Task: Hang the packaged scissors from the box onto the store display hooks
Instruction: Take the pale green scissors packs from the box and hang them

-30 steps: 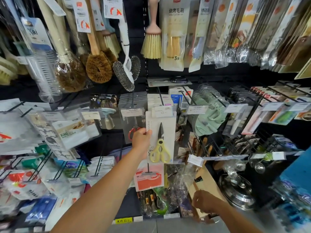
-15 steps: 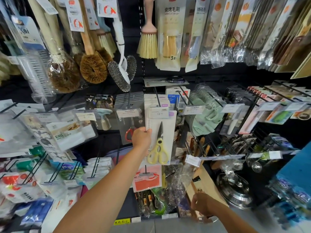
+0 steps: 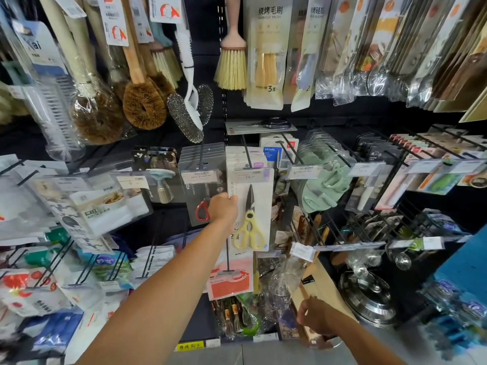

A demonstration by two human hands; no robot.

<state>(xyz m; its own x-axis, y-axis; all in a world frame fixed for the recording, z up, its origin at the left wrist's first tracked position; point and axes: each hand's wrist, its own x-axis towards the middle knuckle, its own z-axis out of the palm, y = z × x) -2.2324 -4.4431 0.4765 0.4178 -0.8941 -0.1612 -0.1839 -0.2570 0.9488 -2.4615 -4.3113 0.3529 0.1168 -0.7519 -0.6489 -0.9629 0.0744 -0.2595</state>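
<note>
**Yellow scissors card going onto its hook**

Head view: my left hand (image 3: pixel 224 209) pinches the left edge of the packaged scissors (image 3: pixel 251 219). It holds the card upright at the front of the display hook (image 3: pixel 246 154), with the card's top tucked behind the price tag (image 3: pixel 250 175). I judge this to be the hanging step, close to done, though I cannot tell whether the card's hole is over the hook. The next move calls for sliding it back, then letting go. My right hand (image 3: pixel 316 316) sits low with its fingers curled; I cannot tell if it holds anything.
</note>
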